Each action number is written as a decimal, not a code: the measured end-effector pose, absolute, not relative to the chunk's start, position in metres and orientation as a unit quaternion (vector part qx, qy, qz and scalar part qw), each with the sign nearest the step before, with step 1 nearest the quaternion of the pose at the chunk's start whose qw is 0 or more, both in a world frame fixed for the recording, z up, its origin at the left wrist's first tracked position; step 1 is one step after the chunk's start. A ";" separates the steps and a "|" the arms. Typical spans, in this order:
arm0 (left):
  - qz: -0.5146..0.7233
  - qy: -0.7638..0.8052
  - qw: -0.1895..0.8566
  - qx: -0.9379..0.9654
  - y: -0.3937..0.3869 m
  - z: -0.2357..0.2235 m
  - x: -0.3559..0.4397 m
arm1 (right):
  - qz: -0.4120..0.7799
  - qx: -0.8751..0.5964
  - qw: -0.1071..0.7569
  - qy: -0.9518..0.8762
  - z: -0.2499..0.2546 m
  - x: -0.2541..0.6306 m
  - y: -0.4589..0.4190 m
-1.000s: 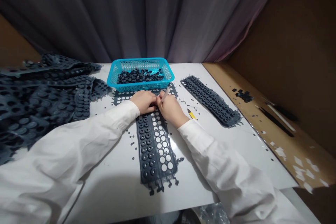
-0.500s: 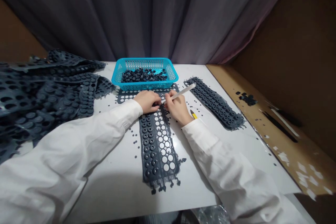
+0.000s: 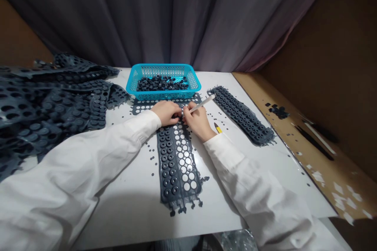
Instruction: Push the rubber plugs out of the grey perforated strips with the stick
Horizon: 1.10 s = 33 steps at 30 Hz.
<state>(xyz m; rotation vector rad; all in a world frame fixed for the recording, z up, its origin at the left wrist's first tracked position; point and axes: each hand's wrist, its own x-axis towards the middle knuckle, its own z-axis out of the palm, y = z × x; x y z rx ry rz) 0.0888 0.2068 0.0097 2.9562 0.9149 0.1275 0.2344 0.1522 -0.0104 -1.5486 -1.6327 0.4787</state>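
Observation:
A dark rubber sheet (image 3: pixel 176 157) lies lengthwise in front of me, with raised rings along its left half and round holes showing white along its right. Over its far end my left hand (image 3: pixel 166 113) rests with curled fingers; whatever they pinch is hidden. Close beside it, almost touching, my right hand (image 3: pixel 199 121) grips a thin white stick (image 3: pixel 204 102) like a pen. The stick's upper end points up and right, while its lower tip is hidden by the fingers. Another perforated rubber sheet (image 3: pixel 142 108) lies crosswise behind the hands, partly under the basket.
A blue basket (image 3: pixel 163 95) of small black pieces stands at the back. Piled rubber sheets (image 3: pixel 53 113) fill the left. At right lie a ringed rubber strip (image 3: pixel 241 115), a yellow-and-black cutter (image 3: pixel 217 128), and slim tools (image 3: pixel 315 141) on the brown board. Tiny black discs are scattered around.
The white stick has swung from nearly upright to slanting right, as my right hand turned. My left hand stays in place on the sheet. The view has shifted slightly.

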 end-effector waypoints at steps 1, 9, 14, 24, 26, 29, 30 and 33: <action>0.040 0.296 0.019 0.954 0.207 0.010 0.089 | 0.181 -0.615 0.400 -0.655 -0.010 0.234 0.152; 0.032 0.302 0.013 0.953 0.209 0.008 0.088 | 0.083 -0.625 0.295 -0.718 0.000 0.229 0.157; 0.051 0.317 0.065 0.945 0.211 0.005 0.086 | 0.077 -0.626 0.257 -0.732 0.004 0.227 0.159; 0.102 0.274 0.073 0.953 0.213 -0.008 0.079 | 0.078 -0.631 0.257 -0.728 0.003 0.226 0.159; 0.105 0.270 0.064 0.955 0.212 -0.009 0.077 | 0.078 -0.630 0.258 -0.728 0.004 0.227 0.159; 0.107 0.271 0.062 0.955 0.212 -0.010 0.076 | 0.075 -0.631 0.252 -0.730 0.004 0.227 0.158; 0.106 0.272 0.065 0.954 0.212 -0.010 0.076 | 0.074 -0.631 0.251 -0.730 0.005 0.227 0.158; 0.111 0.278 0.073 0.951 0.212 -0.011 0.076 | 0.073 -0.633 0.247 -0.730 0.004 0.226 0.158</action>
